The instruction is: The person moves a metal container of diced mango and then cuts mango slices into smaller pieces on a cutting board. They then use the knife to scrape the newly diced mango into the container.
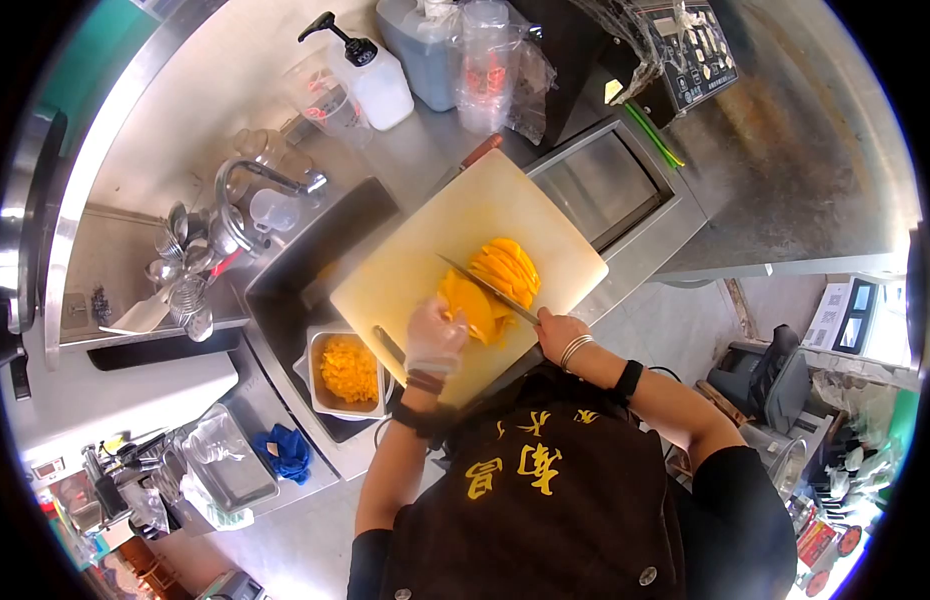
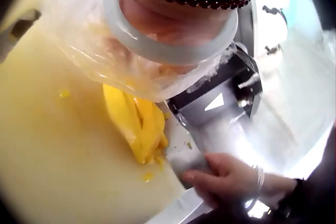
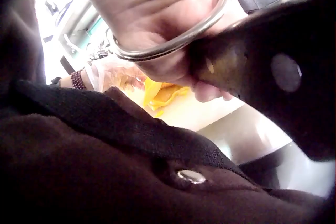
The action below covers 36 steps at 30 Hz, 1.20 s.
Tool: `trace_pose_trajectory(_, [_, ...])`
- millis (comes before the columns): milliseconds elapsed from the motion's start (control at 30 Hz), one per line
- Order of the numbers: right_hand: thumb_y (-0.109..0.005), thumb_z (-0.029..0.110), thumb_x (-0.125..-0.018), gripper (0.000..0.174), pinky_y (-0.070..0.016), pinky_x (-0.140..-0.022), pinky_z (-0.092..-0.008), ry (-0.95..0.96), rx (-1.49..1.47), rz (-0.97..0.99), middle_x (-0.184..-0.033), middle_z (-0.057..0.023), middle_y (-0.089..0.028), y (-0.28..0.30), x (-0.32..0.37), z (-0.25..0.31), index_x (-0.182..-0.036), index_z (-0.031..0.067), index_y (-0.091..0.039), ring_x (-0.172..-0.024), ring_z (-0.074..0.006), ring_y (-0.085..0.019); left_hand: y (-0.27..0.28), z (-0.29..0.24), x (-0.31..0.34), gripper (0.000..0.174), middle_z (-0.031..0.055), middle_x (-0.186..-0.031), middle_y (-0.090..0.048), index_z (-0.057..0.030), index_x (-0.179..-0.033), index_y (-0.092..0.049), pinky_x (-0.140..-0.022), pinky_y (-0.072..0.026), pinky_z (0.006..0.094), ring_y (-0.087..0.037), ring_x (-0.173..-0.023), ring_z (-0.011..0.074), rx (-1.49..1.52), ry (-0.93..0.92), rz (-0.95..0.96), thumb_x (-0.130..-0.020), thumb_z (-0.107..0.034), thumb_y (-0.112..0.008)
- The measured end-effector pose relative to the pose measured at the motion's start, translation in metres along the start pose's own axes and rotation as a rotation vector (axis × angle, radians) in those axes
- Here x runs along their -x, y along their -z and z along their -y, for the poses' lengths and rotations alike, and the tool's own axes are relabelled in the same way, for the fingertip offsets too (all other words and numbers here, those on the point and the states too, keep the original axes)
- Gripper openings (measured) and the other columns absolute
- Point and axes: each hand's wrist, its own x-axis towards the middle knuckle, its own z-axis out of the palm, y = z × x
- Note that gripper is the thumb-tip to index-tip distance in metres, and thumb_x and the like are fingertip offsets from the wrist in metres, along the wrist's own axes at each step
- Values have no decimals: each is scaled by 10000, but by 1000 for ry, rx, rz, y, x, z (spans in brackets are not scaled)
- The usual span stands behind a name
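Peeled yellow mango lies on a pale cutting board. My left hand, in a clear plastic glove, holds this piece from its left side with bent fingers. In the left wrist view, the glove and wrist cover most of the fingers. My right hand grips a knife by its handle end. Its blade lies slantwise between the held mango and a fanned pile of mango slices. Within the right wrist view, the right hand is largely behind its bracelet and wrist.
The board spans a sink. A white container of chopped yellow fruit stands left of the board. Another knife's brown handle sticks out behind it. A faucet, utensils and a pump bottle stand further back.
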Motion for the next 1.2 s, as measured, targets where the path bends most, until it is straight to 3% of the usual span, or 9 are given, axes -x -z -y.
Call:
trace_pose_trajectory(67, [-435,235,-827,225,-439,-638,-437,4,-2,-2,-734,-180,-586,-2,-1,-1,-879,16,-433,-730,-350,-571,-3,-24,8,183,83,-739,-528,-39,-748,-533,-578,-448,320,-527,-693,201,-569,-831,-318,-663,-179,-615])
trace_pose_trajectory(100, [-436,236,-826,223,-439,-635,-438,15,-7,-22,-728,-179,-585,-5,-2,-2,-874,18,-432,-722,-352,-570,-9,-29,10,183,83,-739,-528,-39,-748,-533,-578,-448,320,-527,-693,201,-567,-830,-318,-663,-179,-615])
trace_pose_trajectory(167, [-437,237,-825,221,-438,-631,-439,27,-9,-42,-722,-179,-584,-9,-4,-6,-870,21,-431,-715,-354,-569,-23,-39,11,232,118,-872,-524,-43,-814,-566,-674,-446,371,-501,-854,262,-904,-707,108,-688,-238,-574])
trace_pose_trajectory(367, [-443,236,-817,212,-422,-599,-456,10,-85,-79,-661,-189,-564,4,3,-2,-864,30,-426,-662,-364,-556,-57,-29,-10,187,115,-969,-505,-70,-855,-597,-698,-448,368,-492,-922,261,-1031,-443,239,-730,-170,-501])
trace_pose_trajectory(500, [-459,239,-807,211,-407,-558,-469,8,-146,-199,-625,-196,-548,6,10,-10,-856,37,-417,-616,-379,-539,-52,-56,-1,176,54,-918,-557,-106,-854,-606,-643,-439,345,-510,-914,200,-1330,-632,192,-751,-207,-505])
trace_pose_trajectory(700, [-478,239,-798,214,-400,-537,-475,-5,-198,-287,-617,-196,-545,4,15,-18,-856,42,-419,-597,-387,-529,-43,-74,4,158,63,-879,-555,-64,-765,-600,-659,-434,373,-513,-883,230,-1166,-626,204,-693,-189,-536])
trace_pose_trajectory(1000, [-448,253,-816,205,-416,-535,-461,16,-129,-294,-610,-172,-550,5,14,-27,-868,57,-421,-592,-360,-543,-15,-29,8,314,122,-760,-589,10,-871,-576,-590,-448,344,-564,-677,246,-180,-592,176,-660,-222,-599])
trace_pose_trajectory(1067, [-447,255,-817,206,-418,-538,-457,34,-113,-254,-616,-168,-552,6,15,-25,-871,58,-422,-597,-358,-544,7,-36,13,314,93,-697,-577,21,-920,-569,-518,-428,276,-538,-592,149,121,-178,260,-675,-173,-609])
trace_pose_trajectory(1200, [-445,258,-818,209,-418,-547,-455,30,-114,-213,-629,-167,-552,5,16,-20,-876,57,-424,-611,-352,-546,28,-31,10,185,53,-589,-516,13,-843,-576,-473,-382,228,-456,-519,83,468,-36,161,-701,-103,-553])
